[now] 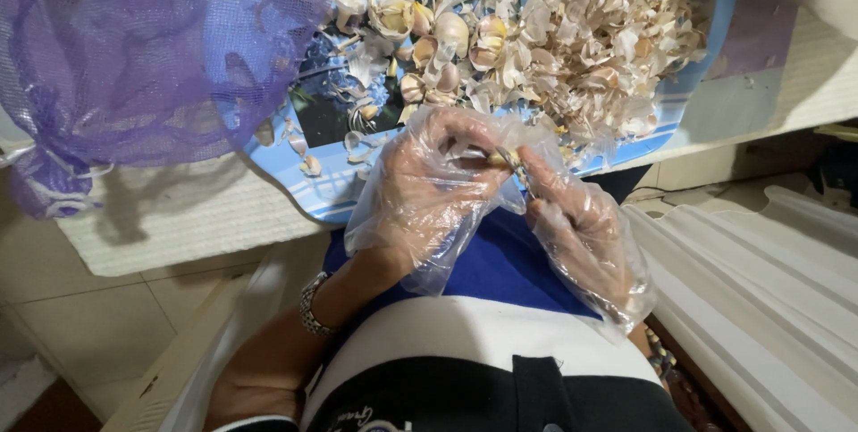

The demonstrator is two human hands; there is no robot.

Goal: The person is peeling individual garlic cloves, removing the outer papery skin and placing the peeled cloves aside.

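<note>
A garlic clove (494, 159) is pinched between both gloved grips, left hand (429, 184) and right hand (572, 218), for peeling, with the tray (322, 191) just beyond for skins.

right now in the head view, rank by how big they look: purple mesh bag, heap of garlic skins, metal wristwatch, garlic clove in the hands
1. Purple mesh bag, though nearest the camera, so unsure.
2. Heap of papery garlic skins.
3. Metal wristwatch.
4. Garlic clove, mostly hidden by the fingers.
</note>
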